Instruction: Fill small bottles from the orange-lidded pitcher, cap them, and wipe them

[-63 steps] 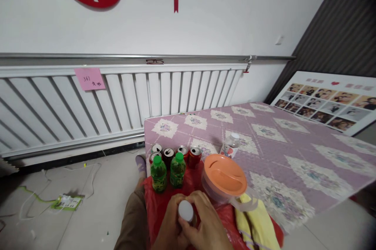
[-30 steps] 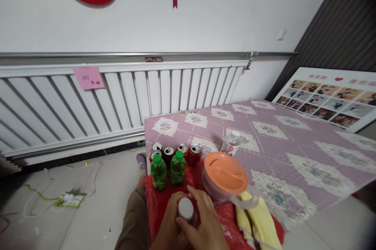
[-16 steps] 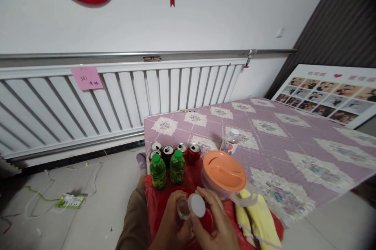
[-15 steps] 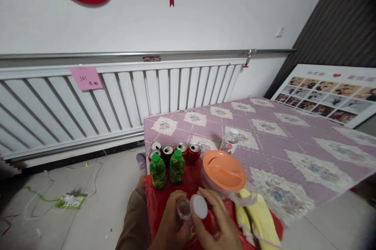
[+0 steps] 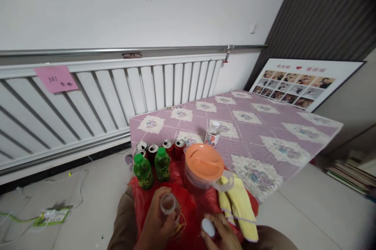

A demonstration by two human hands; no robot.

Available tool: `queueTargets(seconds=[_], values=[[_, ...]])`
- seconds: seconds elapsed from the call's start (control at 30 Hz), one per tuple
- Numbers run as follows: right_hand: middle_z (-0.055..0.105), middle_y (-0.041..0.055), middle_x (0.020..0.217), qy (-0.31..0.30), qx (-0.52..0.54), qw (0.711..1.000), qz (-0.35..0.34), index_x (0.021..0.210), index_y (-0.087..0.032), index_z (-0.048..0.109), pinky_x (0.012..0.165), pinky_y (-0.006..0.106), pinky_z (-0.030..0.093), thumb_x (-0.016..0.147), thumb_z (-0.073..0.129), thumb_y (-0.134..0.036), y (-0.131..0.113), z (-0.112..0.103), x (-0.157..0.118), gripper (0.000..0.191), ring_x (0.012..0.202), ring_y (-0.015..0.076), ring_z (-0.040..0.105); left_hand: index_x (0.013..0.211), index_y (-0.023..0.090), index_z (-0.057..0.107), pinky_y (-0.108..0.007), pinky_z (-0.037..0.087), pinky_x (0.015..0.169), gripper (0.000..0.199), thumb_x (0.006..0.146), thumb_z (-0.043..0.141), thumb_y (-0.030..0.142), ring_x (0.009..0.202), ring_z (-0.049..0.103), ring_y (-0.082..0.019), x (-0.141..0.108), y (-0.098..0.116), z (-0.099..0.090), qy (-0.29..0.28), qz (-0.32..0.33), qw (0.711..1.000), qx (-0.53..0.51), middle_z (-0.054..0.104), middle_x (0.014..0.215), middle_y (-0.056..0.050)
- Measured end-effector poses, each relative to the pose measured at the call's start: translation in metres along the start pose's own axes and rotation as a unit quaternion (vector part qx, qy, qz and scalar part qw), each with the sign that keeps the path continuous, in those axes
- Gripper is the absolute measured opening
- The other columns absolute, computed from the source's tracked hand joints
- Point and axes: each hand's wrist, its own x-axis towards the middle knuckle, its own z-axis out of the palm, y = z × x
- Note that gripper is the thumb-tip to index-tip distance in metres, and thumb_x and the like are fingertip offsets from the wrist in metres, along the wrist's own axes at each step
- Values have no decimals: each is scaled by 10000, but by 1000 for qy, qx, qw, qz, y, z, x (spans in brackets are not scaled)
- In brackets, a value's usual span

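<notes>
Bottle open, cap off & in your R hand

Your L hand is wrapped round the clear bottle, mouth up, over the red plastic. Your R hand is a bit blurred but has the white cap pinched in its fingers, well clear of the neck. So uncapping looks done, I'd say; cap's neither set down nor on the neck. Can't tell what, if anything, is in the bottle. The second clear bottle stands capped on the bed cover, behind the tub, & both green bottles have caps on too.

Materials etc.: your bottle's smooth, see-through, prob. plastic, w/ a round neck; cap's a flat pale disc. Red plastic is thin, shiny & crinkled, w/ yellow print nr your L hand. Round tub is translucent w/ a side handle; its orange lid is matte w/ a curved recess. Yellow cloth lies soft & folded beside it, w/ lilac edging. Cans are metal cylinders, tops opened, grouped behind the green bottles. Cover's mauve fabric w/ cream, lacy-edged diamonds & floral centres
</notes>
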Motion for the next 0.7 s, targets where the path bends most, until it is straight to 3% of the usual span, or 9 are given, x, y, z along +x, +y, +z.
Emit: queueTargets(seconds=[0.17, 0.37, 0.53, 0.7], values=[[770, 108, 985, 34, -60, 998, 1, 1048, -201, 728, 837, 398, 613, 799, 620, -227, 25, 2, -6, 273, 927, 273, 743, 1197, 221, 566, -448, 565, 935, 413, 800, 660, 284, 1128, 638, -303, 1, 1, -6, -43, -38, 998, 24, 685, 1181, -96], [764, 125, 1047, 48, -121, 991, 12, 1071, -188, 713, 879, 423, 598, 787, 549, -151, 27, 2, 0, 330, 979, 277, 729, 1174, 206, 588, -442, 545, 983, 391, 798, 657, 286, 1159, 638, -298, 1, -3, -8, -12, -10, 997, 78, 692, 1197, -105], [749, 123, 1147, 16, -99, 995, 25, 1128, -187, 699, 910, 383, 597, 834, 503, -138, 31, 3, 0, 357, 1037, 252, 732, 1150, 189, 609, -437, 525, 1018, 375, 793, 658, 293, 1149, 653, -282, 3, 1, -9, -6, 1, 995, 100, 696, 1193, -110], [717, 137, 1225, 35, -75, 996, 33, 1106, -192, 714, 971, 417, 565, 838, 538, -205, 36, 3, -2, 321, 1126, 267, 693, 1126, 195, 629, -428, 539, 1002, 393, 761, 695, 326, 1117, 669, -286, 4, 4, -10, -8, -6, 995, 99, 706, 1179, -109]])
